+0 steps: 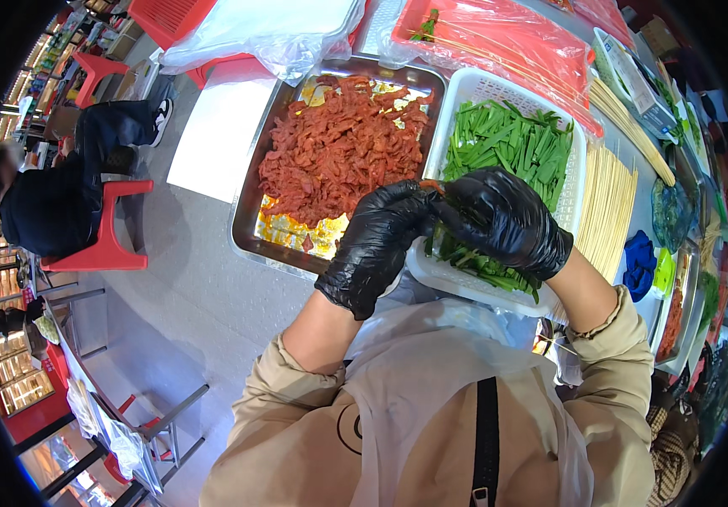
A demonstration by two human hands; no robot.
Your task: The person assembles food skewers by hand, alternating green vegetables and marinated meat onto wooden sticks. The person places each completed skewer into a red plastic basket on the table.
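Observation:
My left hand (382,236) and my right hand (504,218), both in black gloves, meet at the fingertips above the gap between a metal tray and a white basket. A small reddish strip of meat (432,186) shows between the pinched fingers; whatever else they hold is hidden. Below and left, the steel tray (251,218) carries a heap of seasoned raw meat strips (348,146). Under my right hand, the white perforated plastic basket (574,184) contains cut green leaves (516,136), probably garlic chives, some poking over its near rim.
Bamboo skewers (601,209) lie right of the basket. Beyond it sits a red tray (497,38) under clear plastic, with a few skewers. A blue cloth (640,266) rests at the right. To the left, a person (53,196) sits on a red plastic stool (117,222).

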